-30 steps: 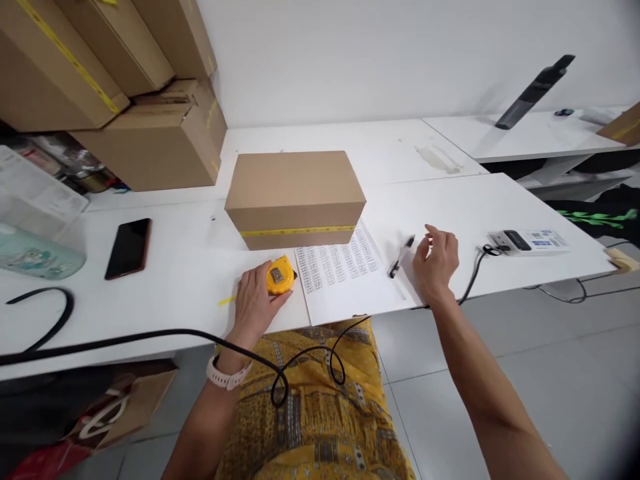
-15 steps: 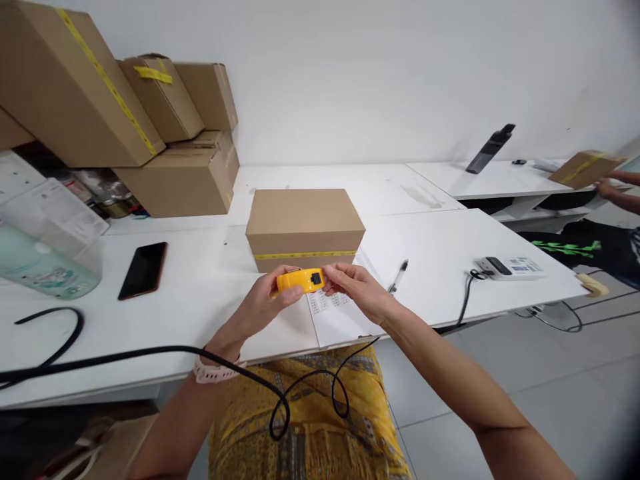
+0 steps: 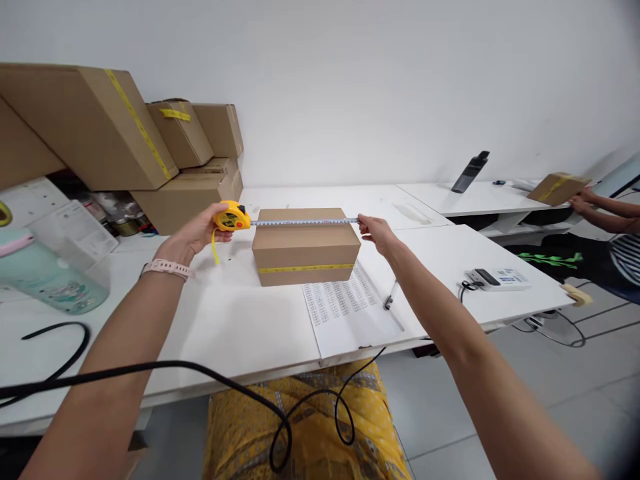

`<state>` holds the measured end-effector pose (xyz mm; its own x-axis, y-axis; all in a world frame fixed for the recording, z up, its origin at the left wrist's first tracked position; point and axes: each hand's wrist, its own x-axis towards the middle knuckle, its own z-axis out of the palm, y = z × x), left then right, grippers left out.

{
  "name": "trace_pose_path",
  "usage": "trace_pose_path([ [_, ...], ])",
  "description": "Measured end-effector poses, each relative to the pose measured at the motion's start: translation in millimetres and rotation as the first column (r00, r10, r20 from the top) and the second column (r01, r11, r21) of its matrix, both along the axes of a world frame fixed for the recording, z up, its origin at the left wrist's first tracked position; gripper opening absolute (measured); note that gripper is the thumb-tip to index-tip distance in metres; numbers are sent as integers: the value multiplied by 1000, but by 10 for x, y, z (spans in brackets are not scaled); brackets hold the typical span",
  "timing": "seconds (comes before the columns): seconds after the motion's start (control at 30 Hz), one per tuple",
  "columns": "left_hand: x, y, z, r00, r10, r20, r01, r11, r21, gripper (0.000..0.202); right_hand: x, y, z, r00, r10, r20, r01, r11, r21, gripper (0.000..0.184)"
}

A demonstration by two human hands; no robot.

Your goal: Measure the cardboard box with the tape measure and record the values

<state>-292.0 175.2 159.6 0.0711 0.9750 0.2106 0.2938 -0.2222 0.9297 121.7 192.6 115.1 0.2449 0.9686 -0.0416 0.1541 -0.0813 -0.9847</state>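
Holding a yellow tape measure (image 3: pixel 231 217) left of centre in the frame, with the left hand (image 3: pixel 193 233) curled tight around its case. Pinching the end of the blade (image 3: pixel 305 221) right of centre, between the thumb and fingertips of the right hand (image 3: pixel 375 231).

Blade drawn out level, long axis running left to right across the frame, along the far top edge of the cardboard box (image 3: pixel 305 247); touching that edge or just above it, cannot tell which. Case just past the box's left end, blade tip just past its right end.

Box at mid-frame on the white table (image 3: pixel 240 327), long side turned toward the camera, a yellow strip across the front face.

Printed sheet (image 3: pixel 345 313) tucked against the box's lower right corner and reaching down to the near table edge, with a pen (image 3: pixel 389 299) on its right border, under the right forearm.

Room for both arms over the white tabletop left of the box and below it, down to the near edge, and behind the box up to the wall.

Stack of bigger boxes (image 3: pixel 100 127) at upper left, near the left hand but apart from it. Black cable (image 3: pixel 200 370) sweeping along the lower left, across the near table edge. Small device (image 3: pixel 497 277) with a cord at mid right, close to the table's right edge.

At the far right edge of the frame, another person's hand (image 3: pixel 580 198) on a small box (image 3: pixel 557 188), on a separate table well apart.
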Motion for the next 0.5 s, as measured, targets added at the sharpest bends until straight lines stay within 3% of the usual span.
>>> trace_pose_path([
  [0.1, -57, 75, -133, 986, -24, 162, 54, 982, -183, 47, -117, 52, -141, 999, -1, 43, 2, 1000, -31, 25],
  [0.2, -45, 94, -212, 941, -40, 335, 133, 957, -260, 43, -204, 70, -176, 998, 12, 60, -9, 999, -42, 27],
  [0.5, -37, 154, -319, 829, -50, 557, 224, 942, -249, 37, -264, 104, -195, 996, 34, 78, -25, 994, -107, 32],
])
